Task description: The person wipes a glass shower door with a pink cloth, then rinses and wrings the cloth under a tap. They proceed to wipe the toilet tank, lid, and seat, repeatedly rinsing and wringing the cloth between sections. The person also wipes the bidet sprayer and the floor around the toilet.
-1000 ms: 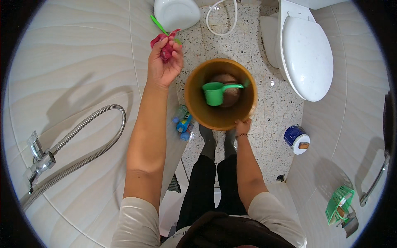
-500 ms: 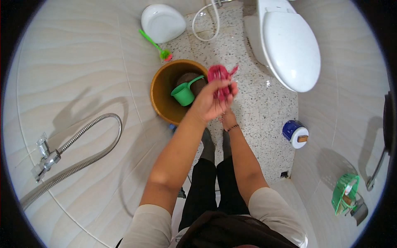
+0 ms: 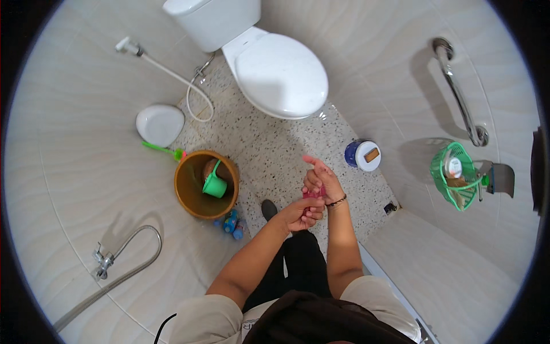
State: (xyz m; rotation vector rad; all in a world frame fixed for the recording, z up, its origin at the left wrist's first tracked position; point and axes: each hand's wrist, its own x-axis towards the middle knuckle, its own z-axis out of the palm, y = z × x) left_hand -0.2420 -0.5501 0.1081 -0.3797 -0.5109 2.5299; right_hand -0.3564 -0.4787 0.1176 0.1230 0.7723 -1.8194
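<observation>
In front of my body my two hands meet over a small pink-red object [image 3: 314, 194]. Most of it is hidden by my fingers, and its kind cannot be made out. My left hand [image 3: 299, 214] is closed on its near side, fingers curled. My right hand [image 3: 322, 180], with a dark bracelet [image 3: 337, 200] at the wrist, is closed round its far side, one finger pointing out to the left. To the left of my hands stands a brown bucket [image 3: 184, 198], in which a green dipper [image 3: 214, 186] lies tilted.
A white toilet [image 3: 281, 74] stands ahead. By the right wall is a blue tub with a white lid [image 3: 367, 156]. A green basket [image 3: 446, 172] and a metal grab bar [image 3: 456, 94] are on that wall. Several bottles [image 3: 231, 221] sit beside the bucket; a shower hose [image 3: 143, 266] hangs at left.
My view has turned to the right, so the bucket shows farther left. The pink-red object was beside the bucket, mainly in my left hand; now both hands are together on it.
</observation>
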